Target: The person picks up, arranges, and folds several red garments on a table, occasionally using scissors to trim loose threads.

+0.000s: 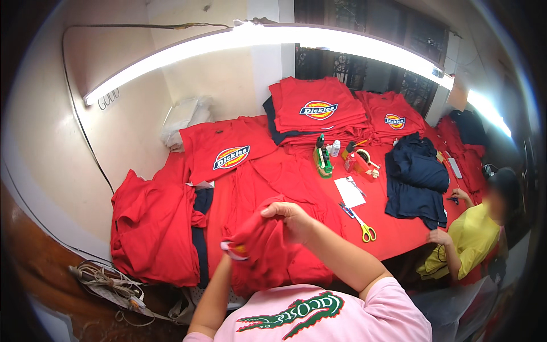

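Observation:
A red T-shirt (265, 245) is bunched up in front of my chest, with part of its printed logo showing at a fold. My right hand (292, 219) grips it from above, thumb and fingers closed on the cloth. My left forearm (213, 296) rises into the same shirt; the fabric covers the left hand, so its fingers are hidden. Beneath and beyond, more red cloth (302, 188) lies spread on the table. Yellow-handled scissors (367, 232) rest to the right of my right hand, near blue-handled snips (346, 210) and a white slip of paper (349, 192).
Red shirt stacks (319, 105) stand at the back, and a red pile (154, 233) sits left. Dark navy garments (417, 176) lie right of a green tape dispenser (322, 162). A co-worker in a yellow top (470, 239) is at the right edge. Tangled cables (111, 288) hang lower left.

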`<action>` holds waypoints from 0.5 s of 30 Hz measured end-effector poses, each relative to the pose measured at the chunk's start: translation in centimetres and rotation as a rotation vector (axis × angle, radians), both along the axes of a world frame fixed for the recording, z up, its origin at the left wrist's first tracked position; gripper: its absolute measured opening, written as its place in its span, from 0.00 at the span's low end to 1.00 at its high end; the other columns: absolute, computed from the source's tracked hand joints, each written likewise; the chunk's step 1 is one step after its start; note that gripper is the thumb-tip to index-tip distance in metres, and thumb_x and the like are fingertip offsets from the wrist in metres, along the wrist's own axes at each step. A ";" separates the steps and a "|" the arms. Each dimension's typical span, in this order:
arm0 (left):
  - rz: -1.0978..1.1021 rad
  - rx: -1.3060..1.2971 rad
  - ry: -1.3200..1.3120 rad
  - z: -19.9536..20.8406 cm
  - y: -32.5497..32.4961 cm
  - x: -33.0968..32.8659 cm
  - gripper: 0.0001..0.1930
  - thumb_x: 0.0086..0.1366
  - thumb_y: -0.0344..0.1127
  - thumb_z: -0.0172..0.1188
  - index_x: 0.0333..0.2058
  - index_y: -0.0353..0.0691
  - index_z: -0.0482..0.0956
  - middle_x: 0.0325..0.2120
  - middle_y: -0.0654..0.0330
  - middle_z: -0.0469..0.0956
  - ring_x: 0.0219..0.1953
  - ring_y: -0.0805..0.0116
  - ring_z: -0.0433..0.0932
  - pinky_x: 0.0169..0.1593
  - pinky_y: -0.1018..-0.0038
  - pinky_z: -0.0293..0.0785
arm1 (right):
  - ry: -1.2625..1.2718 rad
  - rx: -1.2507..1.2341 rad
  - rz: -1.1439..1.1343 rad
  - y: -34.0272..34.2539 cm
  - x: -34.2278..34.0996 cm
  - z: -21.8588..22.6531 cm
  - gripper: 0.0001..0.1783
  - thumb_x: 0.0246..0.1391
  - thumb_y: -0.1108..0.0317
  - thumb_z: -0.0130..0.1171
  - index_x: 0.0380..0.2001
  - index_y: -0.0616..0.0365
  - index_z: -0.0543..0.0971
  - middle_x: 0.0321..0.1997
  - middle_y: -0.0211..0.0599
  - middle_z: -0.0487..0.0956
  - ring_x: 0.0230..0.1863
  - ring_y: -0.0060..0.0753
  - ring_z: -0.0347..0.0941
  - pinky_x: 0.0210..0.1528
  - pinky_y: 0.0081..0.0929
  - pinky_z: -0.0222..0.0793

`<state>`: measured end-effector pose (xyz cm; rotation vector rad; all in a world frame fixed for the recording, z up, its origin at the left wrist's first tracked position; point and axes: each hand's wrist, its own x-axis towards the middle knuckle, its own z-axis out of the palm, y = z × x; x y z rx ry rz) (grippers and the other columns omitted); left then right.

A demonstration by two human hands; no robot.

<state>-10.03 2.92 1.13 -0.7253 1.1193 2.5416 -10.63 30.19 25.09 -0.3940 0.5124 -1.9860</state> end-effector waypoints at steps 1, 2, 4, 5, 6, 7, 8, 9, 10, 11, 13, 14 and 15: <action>0.066 0.141 0.029 -0.8 3.0 0.2 0.20 0.68 0.28 0.62 0.58 0.36 0.82 0.47 0.56 0.87 0.49 0.55 0.86 0.52 0.65 0.80 | -0.028 -0.111 -0.002 0.0 0.5 0.8 0.22 0.66 0.66 0.56 0.59 0.66 0.80 0.58 0.47 0.85 0.60 0.47 0.82 0.67 0.47 0.76; 0.097 0.210 0.052 -1.1 4.6 1.2 0.20 0.68 0.29 0.61 0.58 0.36 0.82 0.48 0.56 0.87 0.49 0.55 0.85 0.52 0.65 0.79 | -0.058 -0.227 0.010 -0.6 1.8 2.3 0.24 0.66 0.66 0.56 0.61 0.68 0.78 0.61 0.50 0.84 0.62 0.49 0.81 0.69 0.49 0.74; 0.096 0.270 0.099 0.4 7.1 3.0 0.20 0.69 0.31 0.61 0.58 0.36 0.82 0.48 0.55 0.87 0.50 0.54 0.85 0.53 0.65 0.79 | -0.058 -0.467 0.011 -1.0 2.5 2.9 0.30 0.62 0.66 0.58 0.65 0.71 0.73 0.65 0.56 0.80 0.65 0.55 0.78 0.72 0.53 0.71; 0.094 0.271 0.124 1.8 7.4 4.1 0.20 0.69 0.32 0.61 0.58 0.36 0.82 0.48 0.55 0.86 0.51 0.54 0.85 0.53 0.64 0.79 | -0.047 -0.440 -0.009 -0.6 2.9 3.6 0.29 0.63 0.65 0.58 0.64 0.70 0.75 0.64 0.56 0.81 0.64 0.54 0.79 0.72 0.53 0.71; 0.095 0.266 0.156 3.5 7.3 5.0 0.20 0.69 0.34 0.60 0.58 0.36 0.82 0.49 0.55 0.86 0.51 0.54 0.85 0.53 0.64 0.79 | -0.036 -0.412 -0.023 0.3 3.8 5.1 0.28 0.64 0.64 0.59 0.63 0.69 0.76 0.62 0.55 0.82 0.64 0.53 0.80 0.71 0.52 0.72; 0.078 0.241 0.197 5.5 7.4 5.6 0.20 0.70 0.35 0.60 0.58 0.36 0.82 0.49 0.55 0.86 0.51 0.54 0.84 0.54 0.64 0.79 | -0.023 -0.384 -0.038 1.4 4.3 6.1 0.26 0.64 0.63 0.59 0.61 0.68 0.77 0.60 0.54 0.83 0.63 0.52 0.80 0.70 0.52 0.72; 0.035 0.212 0.249 7.7 8.0 5.7 0.20 0.70 0.36 0.60 0.58 0.36 0.82 0.49 0.54 0.86 0.52 0.54 0.84 0.54 0.64 0.79 | 0.030 -0.408 -0.017 3.2 4.0 6.0 0.30 0.63 0.63 0.59 0.65 0.69 0.74 0.64 0.58 0.80 0.65 0.56 0.78 0.72 0.52 0.71; 0.015 0.172 0.302 10.0 7.5 6.2 0.20 0.70 0.37 0.59 0.57 0.36 0.82 0.50 0.54 0.86 0.52 0.54 0.84 0.54 0.64 0.79 | 0.081 -0.339 -0.009 4.5 3.8 5.6 0.29 0.63 0.65 0.61 0.63 0.69 0.75 0.65 0.57 0.80 0.65 0.54 0.78 0.72 0.51 0.71; -0.005 0.128 0.355 12.2 7.1 6.9 0.20 0.71 0.38 0.59 0.57 0.36 0.83 0.50 0.54 0.86 0.52 0.54 0.84 0.54 0.63 0.79 | 0.133 -0.268 -0.003 6.1 3.6 5.2 0.27 0.63 0.66 0.62 0.62 0.69 0.77 0.66 0.56 0.80 0.65 0.53 0.78 0.72 0.50 0.71; -0.074 0.081 0.419 14.7 7.1 7.1 0.21 0.71 0.39 0.59 0.57 0.36 0.83 0.50 0.53 0.86 0.53 0.54 0.84 0.55 0.63 0.79 | 0.187 -0.184 -0.011 8.4 3.4 4.7 0.26 0.62 0.67 0.63 0.61 0.69 0.78 0.66 0.56 0.79 0.66 0.51 0.79 0.72 0.49 0.71; -0.226 -0.037 0.548 19.8 6.5 8.0 0.21 0.72 0.41 0.58 0.57 0.36 0.83 0.51 0.53 0.85 0.53 0.53 0.83 0.55 0.63 0.78 | 0.713 0.054 -0.244 12.3 1.5 1.5 0.20 0.61 0.71 0.66 0.55 0.67 0.83 0.61 0.48 0.83 0.63 0.43 0.80 0.70 0.43 0.73; -0.323 -0.095 0.614 22.5 6.5 8.5 0.21 0.72 0.42 0.58 0.57 0.36 0.83 0.51 0.53 0.85 0.54 0.53 0.83 0.55 0.63 0.78 | 0.664 0.283 -0.276 14.0 1.5 1.2 0.17 0.61 0.72 0.67 0.53 0.66 0.85 0.58 0.43 0.85 0.61 0.38 0.81 0.68 0.39 0.74; -0.428 -0.162 0.678 25.2 6.4 9.0 0.22 0.72 0.43 0.58 0.57 0.36 0.83 0.51 0.52 0.85 0.54 0.53 0.83 0.55 0.63 0.78 | 0.590 0.484 -0.288 15.6 1.3 0.8 0.15 0.61 0.74 0.68 0.50 0.65 0.88 0.55 0.39 0.88 0.59 0.32 0.83 0.66 0.36 0.75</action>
